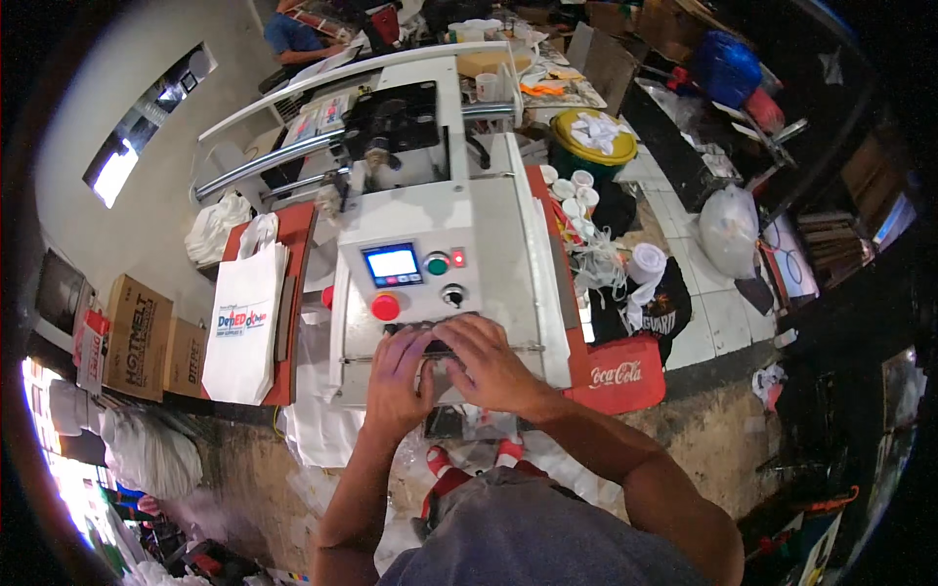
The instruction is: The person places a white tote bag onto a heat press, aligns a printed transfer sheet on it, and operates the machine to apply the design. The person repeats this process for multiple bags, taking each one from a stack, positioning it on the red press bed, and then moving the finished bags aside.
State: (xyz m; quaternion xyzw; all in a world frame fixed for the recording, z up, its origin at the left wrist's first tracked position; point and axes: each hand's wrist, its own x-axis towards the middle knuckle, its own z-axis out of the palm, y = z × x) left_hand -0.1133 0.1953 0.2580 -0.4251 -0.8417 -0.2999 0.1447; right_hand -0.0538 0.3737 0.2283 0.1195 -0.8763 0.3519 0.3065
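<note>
My left hand (400, 376) and my right hand (489, 366) meet at the front of a white press machine (410, 220), just below its control panel. The fingers of both are bent over a dark piece (442, 344) at the machine's front, and their thumbs point in toward each other. Most of that piece is hidden, so its kind cannot be made out. Above the hands are a red push button (385, 306), a black knob (452, 296), a green button (436, 264) and a small lit screen (393, 265).
Left of the machine, white printed bags (249, 322) lie stacked on a red board (298, 234). Cardboard boxes (137, 337) stand farther left. To the right are a red panel (616, 376), white cups (583, 197), a white roll (647, 264) and a yellow-lidded bin (572, 146). Another person (296, 39) sits beyond.
</note>
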